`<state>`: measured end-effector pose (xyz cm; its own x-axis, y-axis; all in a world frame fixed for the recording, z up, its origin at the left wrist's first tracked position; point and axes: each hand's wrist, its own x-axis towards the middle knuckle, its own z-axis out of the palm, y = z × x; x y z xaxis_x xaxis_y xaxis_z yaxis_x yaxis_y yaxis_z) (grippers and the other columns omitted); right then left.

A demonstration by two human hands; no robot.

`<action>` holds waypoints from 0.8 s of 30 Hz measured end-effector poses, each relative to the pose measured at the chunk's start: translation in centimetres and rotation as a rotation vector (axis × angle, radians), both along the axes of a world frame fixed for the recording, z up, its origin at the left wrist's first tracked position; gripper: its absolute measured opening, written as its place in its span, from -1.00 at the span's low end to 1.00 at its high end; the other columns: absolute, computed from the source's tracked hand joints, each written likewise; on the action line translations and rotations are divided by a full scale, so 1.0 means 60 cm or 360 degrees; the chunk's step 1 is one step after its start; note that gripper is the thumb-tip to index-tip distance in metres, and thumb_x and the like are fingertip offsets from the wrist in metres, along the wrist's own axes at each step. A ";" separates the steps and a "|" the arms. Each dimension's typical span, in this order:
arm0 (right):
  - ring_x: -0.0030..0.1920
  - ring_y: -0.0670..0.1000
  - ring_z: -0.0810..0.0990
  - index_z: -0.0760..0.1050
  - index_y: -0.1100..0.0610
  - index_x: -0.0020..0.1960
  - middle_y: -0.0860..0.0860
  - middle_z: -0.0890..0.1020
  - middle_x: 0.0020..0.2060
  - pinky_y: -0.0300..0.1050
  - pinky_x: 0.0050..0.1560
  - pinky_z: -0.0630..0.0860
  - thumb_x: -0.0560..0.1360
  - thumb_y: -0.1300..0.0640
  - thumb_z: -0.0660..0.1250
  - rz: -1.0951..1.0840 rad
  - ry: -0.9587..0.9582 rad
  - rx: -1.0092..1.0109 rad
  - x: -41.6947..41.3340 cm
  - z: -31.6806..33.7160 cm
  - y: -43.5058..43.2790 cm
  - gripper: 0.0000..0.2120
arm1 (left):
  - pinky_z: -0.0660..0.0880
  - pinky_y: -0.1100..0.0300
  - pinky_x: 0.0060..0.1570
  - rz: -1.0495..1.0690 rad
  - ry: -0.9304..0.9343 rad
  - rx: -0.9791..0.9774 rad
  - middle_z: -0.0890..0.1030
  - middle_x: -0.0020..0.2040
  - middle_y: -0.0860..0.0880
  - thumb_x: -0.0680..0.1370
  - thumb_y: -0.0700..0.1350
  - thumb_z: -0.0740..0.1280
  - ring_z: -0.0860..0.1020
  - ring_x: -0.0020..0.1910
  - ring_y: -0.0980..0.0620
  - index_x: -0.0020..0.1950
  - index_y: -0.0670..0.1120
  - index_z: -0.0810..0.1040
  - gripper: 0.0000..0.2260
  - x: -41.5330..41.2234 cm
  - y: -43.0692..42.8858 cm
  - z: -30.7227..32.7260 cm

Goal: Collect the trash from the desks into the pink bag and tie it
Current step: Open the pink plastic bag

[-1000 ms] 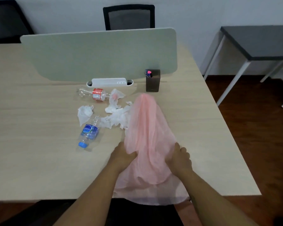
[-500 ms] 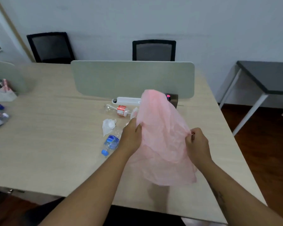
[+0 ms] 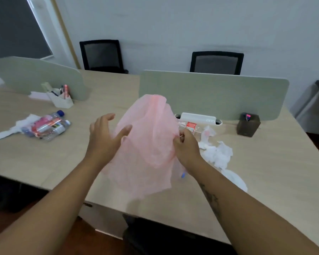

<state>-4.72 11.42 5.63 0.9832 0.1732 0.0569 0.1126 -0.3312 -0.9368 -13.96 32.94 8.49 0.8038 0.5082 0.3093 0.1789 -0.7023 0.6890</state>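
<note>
The thin pink bag (image 3: 147, 144) hangs in the air above the desk's front edge. My right hand (image 3: 187, 146) pinches its right side. My left hand (image 3: 107, 137) is spread open at the bag's left side, fingers apart, thumb brushing the plastic. Behind my right hand lie crumpled white tissues (image 3: 217, 153) and a clear bottle with a red label (image 3: 191, 126), partly hidden by the bag. A blue bottle cap (image 3: 182, 174) peeks out under my right wrist. On the left desk sits a pile of bottles and wrappers (image 3: 46, 126) on white paper.
Two grey-green divider screens (image 3: 214, 92) stand across the desks. A brown pen holder (image 3: 248, 125) is at the right, a white organiser (image 3: 60, 100) with pens at the left, a white power strip (image 3: 198, 117) by the screen. Two black chairs (image 3: 216, 62) stand behind.
The view has swung left, bringing the left desk and its trash pile into sight. My left hand has let go of the bag and opened; my right hand still holds it.
</note>
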 end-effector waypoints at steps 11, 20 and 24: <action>-0.30 -0.01 0.39 0.45 0.22 -0.06 0.05 0.48 -0.25 -0.12 -0.29 0.35 0.52 0.25 0.18 -0.0088 0.0350 0.0058 -0.063 -0.059 0.270 -0.92 | 0.30 -0.01 0.31 -0.0780 0.0610 0.0683 0.41 0.35 0.11 0.18 0.65 0.06 0.34 0.30 0.00 0.44 0.08 0.33 -0.01 -0.092 0.184 -0.119; -0.30 0.02 0.43 0.49 0.04 -0.02 0.04 0.45 -0.31 -0.07 -0.27 0.37 0.49 -0.02 0.41 0.0091 0.0363 0.0045 0.001 -0.083 0.328 -0.83 | 0.48 0.06 -0.21 -0.0317 0.0503 0.0133 0.62 -0.13 -0.02 0.58 -0.10 0.19 0.56 -0.16 -0.07 -0.03 -0.01 0.50 -0.90 -0.023 0.267 -0.141; -0.21 0.00 0.47 0.44 -0.05 0.16 -0.06 0.43 -0.21 -0.17 -0.24 0.35 0.30 -0.05 0.58 0.0538 0.0394 -0.0341 0.024 -0.073 0.334 -0.49 | 0.54 -0.02 -0.20 -0.0203 0.0433 0.0003 0.60 -0.20 -0.04 0.57 -0.10 0.18 0.55 -0.19 -0.15 -0.07 0.01 0.47 -0.91 0.025 0.328 -0.093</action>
<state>-3.27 31.47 1.25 0.8492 0.4682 -0.2441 0.0292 -0.5031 -0.8637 -12.44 52.60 2.93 0.9147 0.3972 0.0747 0.2668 -0.7323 0.6265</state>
